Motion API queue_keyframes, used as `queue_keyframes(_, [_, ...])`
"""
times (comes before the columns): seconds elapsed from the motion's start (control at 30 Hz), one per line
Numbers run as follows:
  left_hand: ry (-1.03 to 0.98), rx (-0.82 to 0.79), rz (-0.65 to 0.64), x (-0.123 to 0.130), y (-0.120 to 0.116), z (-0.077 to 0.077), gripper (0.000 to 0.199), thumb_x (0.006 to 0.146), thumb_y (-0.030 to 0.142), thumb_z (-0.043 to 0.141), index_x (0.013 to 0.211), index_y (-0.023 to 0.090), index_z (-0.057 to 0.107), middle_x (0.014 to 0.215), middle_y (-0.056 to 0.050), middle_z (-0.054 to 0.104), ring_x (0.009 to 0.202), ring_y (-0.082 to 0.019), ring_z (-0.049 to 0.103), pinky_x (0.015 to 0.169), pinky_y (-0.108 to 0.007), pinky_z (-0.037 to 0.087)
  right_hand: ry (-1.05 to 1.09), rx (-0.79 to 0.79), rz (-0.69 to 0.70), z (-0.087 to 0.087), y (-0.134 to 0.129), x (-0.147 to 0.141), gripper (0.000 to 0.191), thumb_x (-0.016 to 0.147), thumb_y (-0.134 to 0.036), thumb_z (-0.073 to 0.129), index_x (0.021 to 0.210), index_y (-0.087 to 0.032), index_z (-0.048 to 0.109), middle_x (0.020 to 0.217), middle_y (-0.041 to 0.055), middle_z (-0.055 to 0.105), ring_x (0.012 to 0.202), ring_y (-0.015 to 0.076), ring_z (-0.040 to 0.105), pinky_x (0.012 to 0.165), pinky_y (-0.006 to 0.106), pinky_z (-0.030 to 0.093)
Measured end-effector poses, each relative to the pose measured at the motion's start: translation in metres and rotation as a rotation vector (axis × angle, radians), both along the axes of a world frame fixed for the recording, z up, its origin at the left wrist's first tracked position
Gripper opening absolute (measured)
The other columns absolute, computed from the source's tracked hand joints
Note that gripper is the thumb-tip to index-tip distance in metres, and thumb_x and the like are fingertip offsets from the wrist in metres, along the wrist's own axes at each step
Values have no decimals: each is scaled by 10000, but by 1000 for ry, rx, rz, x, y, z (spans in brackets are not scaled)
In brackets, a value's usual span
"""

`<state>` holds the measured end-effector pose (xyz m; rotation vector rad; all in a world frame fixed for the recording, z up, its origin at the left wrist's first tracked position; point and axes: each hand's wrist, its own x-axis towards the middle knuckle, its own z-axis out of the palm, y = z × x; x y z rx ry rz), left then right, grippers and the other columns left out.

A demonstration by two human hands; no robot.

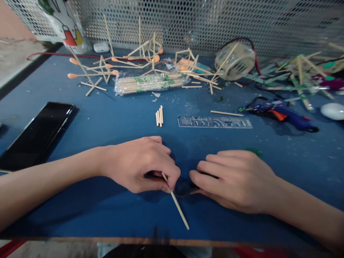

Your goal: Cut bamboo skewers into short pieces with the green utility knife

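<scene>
My left hand [145, 165] pinches a thin wooden stick [179, 209] between thumb and forefinger. The stick slants down toward the table's near edge. Close beside it, on the right, my right hand [236, 179] is closed around a dark tool, mostly hidden by the fingers. A thin blade-like end [184, 193] pokes out of that grip toward the stick; whether it touches the stick I cannot tell. Beyond my left hand lie several short cut stick pieces [159, 116] side by side. A clear plastic ruler [215, 122] rests behind my right hand, with a loose stick [227, 113] just past it.
A blue glue gun [287, 114] lies at the right, near a white rounded object [332, 111]. At the left is a black phone [40, 132]. Wrapped sticks [150, 83], glued stick frames [103, 70] and a clear plastic cup [235, 61] line the back before a perforated metal panel [182, 21].
</scene>
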<state>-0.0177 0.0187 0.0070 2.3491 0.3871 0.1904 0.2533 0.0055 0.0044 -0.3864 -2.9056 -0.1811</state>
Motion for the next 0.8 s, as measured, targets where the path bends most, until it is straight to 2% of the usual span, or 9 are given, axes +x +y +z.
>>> queue_keyframes(0.23, [-9, 4, -6, 0, 0, 1, 89, 967, 217, 660, 894, 251, 700, 821, 31, 746, 775, -135, 607, 782, -343, 328, -91, -31, 0, 3, -4, -5, 233, 1025, -254, 426, 875, -221, 601, 681, -18, 602, 545, 152, 490, 538, 339, 222])
queue_keyframes(0.4, [-14, -12, -28, -2, 1, 2, 94, 971, 218, 651, 902, 255, 704, 810, 37, 743, 791, -132, 622, 806, -331, 329, -252, -147, 21, 15, 2, -18, 260, 1045, -344, 417, 831, -242, 524, 668, -25, 609, 491, 168, 502, 511, 340, 125])
queue_keyframes(0.53, [-14, -37, -32, -3, 3, 1, 98, 968, 216, 652, 897, 259, 705, 846, 32, 763, 804, -137, 638, 822, -336, 345, -324, -156, 40, 20, 10, -30, 232, 1012, -370, 485, 823, -242, 523, 622, -27, 615, 452, 184, 512, 518, 333, 94])
queue_keyframes(0.8, [-5, -45, -24, -2, 3, 0, 108, 960, 199, 661, 883, 258, 709, 846, 39, 763, 803, -136, 644, 823, -342, 346, -216, -117, 76, 5, 10, -23, 327, 1050, -364, 294, 843, -249, 519, 637, -17, 585, 449, 186, 492, 493, 353, 109])
